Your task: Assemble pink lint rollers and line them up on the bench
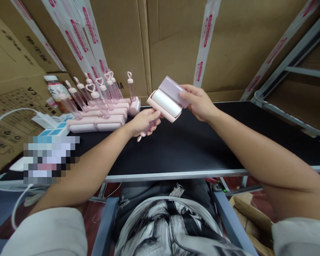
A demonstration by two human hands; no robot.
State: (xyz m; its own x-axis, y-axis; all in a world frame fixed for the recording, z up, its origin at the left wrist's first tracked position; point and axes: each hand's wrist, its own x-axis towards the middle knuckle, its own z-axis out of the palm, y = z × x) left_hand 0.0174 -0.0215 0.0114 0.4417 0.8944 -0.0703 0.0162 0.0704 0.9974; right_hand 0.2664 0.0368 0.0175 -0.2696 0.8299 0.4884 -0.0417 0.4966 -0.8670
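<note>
A pink lint roller with a white roll showing is held above the black table. My left hand is closed around its clear pink handle, whose end loop pokes out below the fingers. My right hand pinches a translucent pinkish cover along the roller's upper right side. The cover sits tilted against the roll; whether it is attached there I cannot tell. To the left, several more pink lint rollers lie in rows with their clear handles standing up, many topped with heart-shaped loops.
Behind the black table stand taped cardboard boxes. At the left are a drink bottle, a white power strip with a cable, and a pixelated item. A metal rack rises at the right; an opened carton lies below.
</note>
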